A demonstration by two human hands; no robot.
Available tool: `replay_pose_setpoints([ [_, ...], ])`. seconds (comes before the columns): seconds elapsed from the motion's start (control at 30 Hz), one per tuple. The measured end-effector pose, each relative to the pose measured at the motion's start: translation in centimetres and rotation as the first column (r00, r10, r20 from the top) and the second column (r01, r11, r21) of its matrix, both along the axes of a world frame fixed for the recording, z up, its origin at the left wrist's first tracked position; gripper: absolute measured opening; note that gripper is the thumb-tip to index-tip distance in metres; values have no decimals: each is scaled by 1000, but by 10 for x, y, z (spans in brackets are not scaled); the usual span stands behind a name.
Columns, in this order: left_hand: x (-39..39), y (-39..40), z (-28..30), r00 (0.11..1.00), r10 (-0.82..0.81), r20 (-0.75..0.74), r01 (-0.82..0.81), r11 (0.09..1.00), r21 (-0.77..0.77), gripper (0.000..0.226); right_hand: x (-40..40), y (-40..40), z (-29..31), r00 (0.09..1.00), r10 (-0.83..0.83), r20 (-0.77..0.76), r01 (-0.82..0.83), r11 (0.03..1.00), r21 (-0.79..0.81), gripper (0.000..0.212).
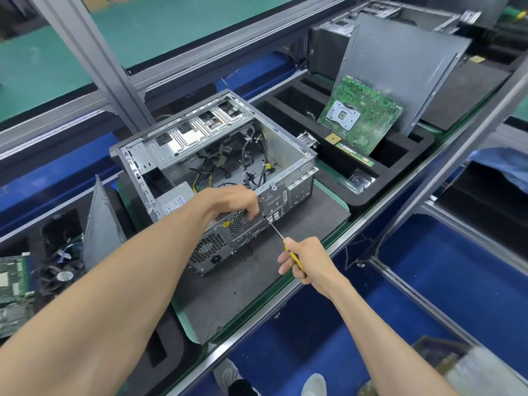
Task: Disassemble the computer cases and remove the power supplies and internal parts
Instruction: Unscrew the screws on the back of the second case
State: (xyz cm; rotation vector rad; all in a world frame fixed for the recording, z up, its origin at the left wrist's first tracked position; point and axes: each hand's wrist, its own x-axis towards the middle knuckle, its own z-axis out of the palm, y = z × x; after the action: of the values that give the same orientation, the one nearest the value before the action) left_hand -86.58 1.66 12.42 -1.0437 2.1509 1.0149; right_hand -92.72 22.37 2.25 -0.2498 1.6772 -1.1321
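Case (217, 155) looking stiff, heavy, sharp-edged: left hand (245, 202) is clamping its rear panel, right hand (305, 261) pinching screwdriver (278, 234) w/ tip at a screw.

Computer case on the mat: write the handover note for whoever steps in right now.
Left hand: fingers curled over the rear panel of the open computer case, steadying it.
Right hand: grips a yellow-handled screwdriver, tip at the rear panel by the fan grille.
Power supply: inside the case at the near corner, loose cables beside it.
Done: side panel off, no motherboard visible in the case; a motherboard stands in the foam tray to the right.
Left: finish the rear screws, lift out the power supply, clear the cables.
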Motion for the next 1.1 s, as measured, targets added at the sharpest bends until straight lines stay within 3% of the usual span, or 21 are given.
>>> replay_pose_setpoints([
  [0.07,0,-1,-1,1000,-3,-1,3,1000,2,21,2,2,-1,942,31,-333,-38,999,-16,47],
  [0.13,1,-2,-2,1000,-8,-4,8,1000,-3,26,2,4,-6,697,53,-715,-65,998,10,48],
  [0.2,0,-2,-2,1000,-9,-2,9,1000,-13,37,6,6,-12,462,37,-886,-83,997,-2,43],
  [0.23,0,-3,-3,1000,-13,4,13,1000,-8,44,8,5,-13,469,15,-883,-71,997,-21,40],
  [0.27,0,-3,-3,1000,-18,9,18,1000,3,49,8,3,-14,605,-24,-796,-37,998,-58,38],
  [0.33,0,-3,-3,1000,-23,8,23,1000,13,49,3,-2,-8,963,-90,-253,72,994,-80,39],
  [0.4,0,-3,-3,1000,-22,10,22,1000,10,44,-1,-1,-3,960,-25,278,39,998,-47,51],
  [0.47,-1,-3,-3,1000,-11,14,11,1000,16,38,-4,-1,-6,934,38,354,-7,996,-89,56],
  [0.53,-1,-3,-3,1000,-5,18,5,1000,18,36,-4,0,-4,987,60,146,-49,996,-78,52],
  [0.6,0,-4,-3,1000,-5,15,5,1000,19,36,-2,2,-3,938,102,-330,-111,994,-11,46],
  [0.67,0,-3,-3,1000,-8,16,7,1000,12,44,-2,4,-8,613,213,-761,-141,977,159,41],
  [0.7,0,-3,-3,1000,-10,20,9,1000,14,46,-1,5,-10,468,235,-852,-136,972,193,36],
  [0.73,0,-3,-3,1000,-14,21,14,1000,18,45,3,6,-11,421,214,-881,-129,976,175,32],
  [0.77,0,-3,-3,1000,-17,22,16,1000,23,43,5,5,-12,512,157,-845,-125,986,108,31],
  [0.8,0,-3,-3,1000,-19,19,18,1000,24,42,4,4,-13,707,65,-705,-85,996,6,30],
  [0.83,0,-3,-2,1000,-18,18,17,1000,22,42,1,2,-12,904,-25,-426,-6,997,-73,31],
  [0.87,0,-2,-2,1000,-15,18,15,1000,19,42,-1,1,-10,994,-65,-84,59,995,-80,37],
  [0.9,0,-2,-1,1000,-10,20,10,1000,17,42,-3,2,-7,979,-57,198,71,995,-66,45],
  [0.93,0,-1,0,1000,-13,21,12,1000,20,39,-4,3,-6,936,-36,349,62,996,-64,50],
  [1.0,0,-1,1,1000,-22,20,22,999,27,30,-4,2,-9,940,25,341,6,996,-89,53],
  [1.1,1,-1,1,1000,-26,8,26,999,27,24,-1,0,-5,985,77,-156,-85,995,-48,52],
])
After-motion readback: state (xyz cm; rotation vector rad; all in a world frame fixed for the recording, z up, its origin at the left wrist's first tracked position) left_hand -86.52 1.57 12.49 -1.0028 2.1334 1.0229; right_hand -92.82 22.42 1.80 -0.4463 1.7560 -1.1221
